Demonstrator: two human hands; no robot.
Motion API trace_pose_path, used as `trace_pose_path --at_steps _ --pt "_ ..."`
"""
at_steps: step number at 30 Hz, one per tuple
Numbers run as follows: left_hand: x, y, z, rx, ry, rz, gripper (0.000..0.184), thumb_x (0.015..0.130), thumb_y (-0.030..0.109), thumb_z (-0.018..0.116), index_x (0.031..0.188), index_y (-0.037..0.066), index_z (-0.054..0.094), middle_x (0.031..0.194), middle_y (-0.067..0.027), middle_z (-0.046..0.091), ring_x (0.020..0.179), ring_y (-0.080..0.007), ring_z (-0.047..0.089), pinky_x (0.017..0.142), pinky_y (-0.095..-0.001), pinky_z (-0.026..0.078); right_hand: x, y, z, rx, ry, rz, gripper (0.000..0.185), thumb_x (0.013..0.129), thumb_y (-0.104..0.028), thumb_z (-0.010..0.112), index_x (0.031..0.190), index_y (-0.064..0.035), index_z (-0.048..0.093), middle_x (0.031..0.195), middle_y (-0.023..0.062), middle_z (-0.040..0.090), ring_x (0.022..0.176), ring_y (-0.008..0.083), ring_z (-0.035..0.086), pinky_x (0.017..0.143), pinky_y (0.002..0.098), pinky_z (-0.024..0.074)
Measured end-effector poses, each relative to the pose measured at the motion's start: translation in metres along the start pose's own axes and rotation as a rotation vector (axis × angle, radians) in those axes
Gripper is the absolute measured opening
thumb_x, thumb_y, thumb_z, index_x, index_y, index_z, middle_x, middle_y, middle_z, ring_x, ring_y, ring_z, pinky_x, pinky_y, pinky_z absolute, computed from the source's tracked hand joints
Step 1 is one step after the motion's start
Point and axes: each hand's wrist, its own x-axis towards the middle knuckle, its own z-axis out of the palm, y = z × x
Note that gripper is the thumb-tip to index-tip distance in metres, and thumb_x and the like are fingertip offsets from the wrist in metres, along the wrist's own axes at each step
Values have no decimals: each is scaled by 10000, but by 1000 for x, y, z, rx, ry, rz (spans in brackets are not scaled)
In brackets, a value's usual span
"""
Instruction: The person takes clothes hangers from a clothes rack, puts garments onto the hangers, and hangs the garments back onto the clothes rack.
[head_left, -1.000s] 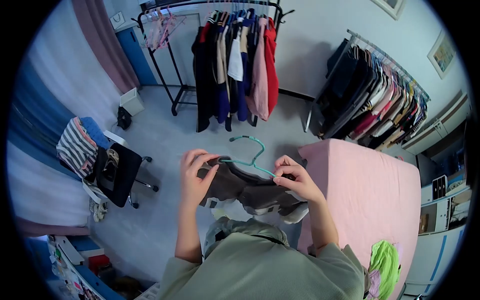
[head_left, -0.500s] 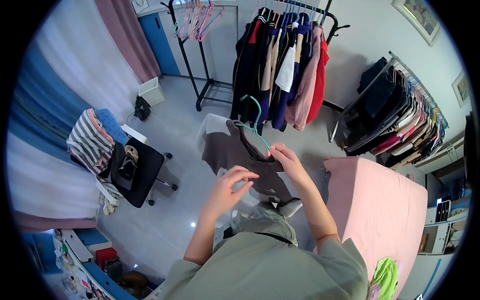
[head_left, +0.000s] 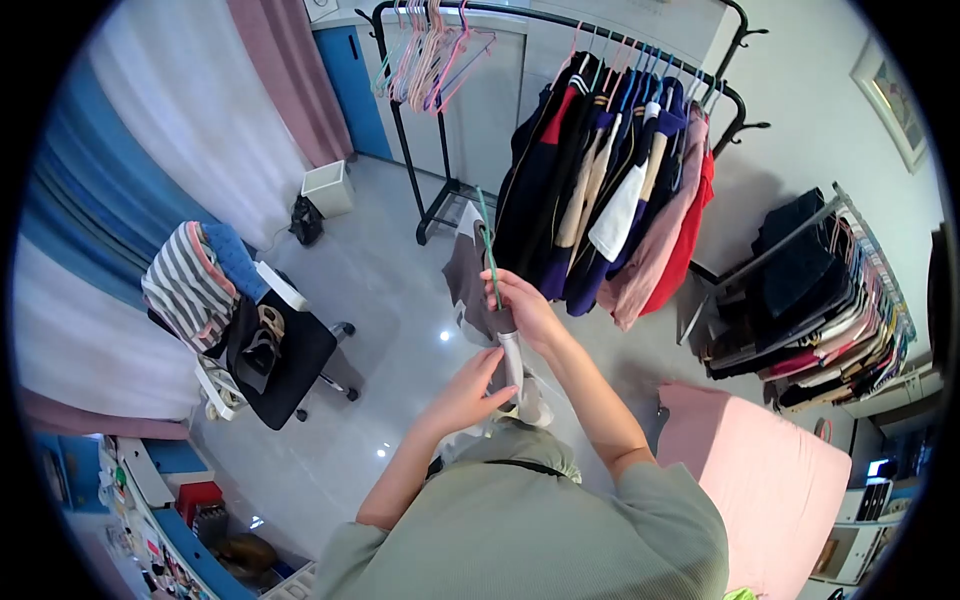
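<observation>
A green hanger (head_left: 487, 235) carries a dark grey garment with white parts (head_left: 464, 280), now seen nearly edge-on in front of me. My right hand (head_left: 525, 312) is closed on the hanger's lower end, near the garment's shoulder. Lower down, my left hand (head_left: 462, 398) is beside the garment's pale lower part (head_left: 511, 360). Its thumb and fingers are apart, and whether they touch the cloth is hard to see. Beyond the garment, dark, white, pink and red jackets (head_left: 600, 190) hang from a black clothes rack (head_left: 560, 18).
Bare hangers (head_left: 430, 60) hang at the rack's left end. Another full clothes rail (head_left: 800, 300) stands to the right, above a pink-covered bed (head_left: 770, 460). At left, a black office chair (head_left: 290, 365) bears clothes, and a white bin (head_left: 328, 188) stands near the curtains.
The hanger and garment have turned from facing me to nearly edge-on. My right hand has moved left with them. The view has shifted, bringing the black rack closer.
</observation>
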Motion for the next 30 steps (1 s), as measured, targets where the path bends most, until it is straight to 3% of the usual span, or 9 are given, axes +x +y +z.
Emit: trace_pose_path --at_steps 4,8,11,14,23,26,30 --pt "39 2 -16 124 29 -56 643 836 275 590 1315 -34 294 1279 -178 377 1150 -310 418 859 -325 425 40 -12 -13 75 -75 32 259 911 -109 416 1144 -32 500 877 -4 495 787 87 471 764 205 393" --pt "55 -10 -13 107 168 -84 680 821 256 607 1336 -21 259 1316 -192 339 1174 -340 397 925 -359 384 69 -20 -12 197 -118 27 255 907 -134 460 1150 -64 491 880 -9 497 812 83 469 758 212 377" --pt "72 -17 -17 -53 222 -150 671 812 177 595 1352 -2 241 1336 -197 322 1193 -359 381 968 -384 346 90 -26 -15 220 -159 20 284 898 -142 486 1172 -69 466 888 -6 500 825 86 472 768 215 373" --pt "84 -31 -29 40 275 -78 681 771 90 559 1355 -2 222 1299 -234 349 1194 -386 371 974 -396 346 113 -33 -14 209 -185 1 326 882 -150 516 1189 -71 443 917 1 509 855 89 485 774 222 372" --pt "117 -62 -110 59 177 -76 646 723 66 552 1324 44 318 1283 -169 412 1129 -355 445 903 -402 410 171 -50 13 105 -67 -54 495 855 -162 546 1297 -30 365 1089 47 491 1010 144 487 878 265 370" --pt "132 -75 -145 102 158 39 628 691 77 570 1289 57 382 1259 -148 445 1104 -346 467 893 -396 419 188 -62 26 55 -14 -99 563 853 -164 524 1348 -27 294 1130 56 473 1038 166 478 901 281 358" --pt "151 -81 -178 36 127 79 536 670 65 550 1197 8 469 1211 -159 478 1069 -355 488 848 -371 442 204 -70 34 -2 20 -183 628 834 -163 535 1371 -27 237 1193 74 441 1100 206 459 931 303 335"
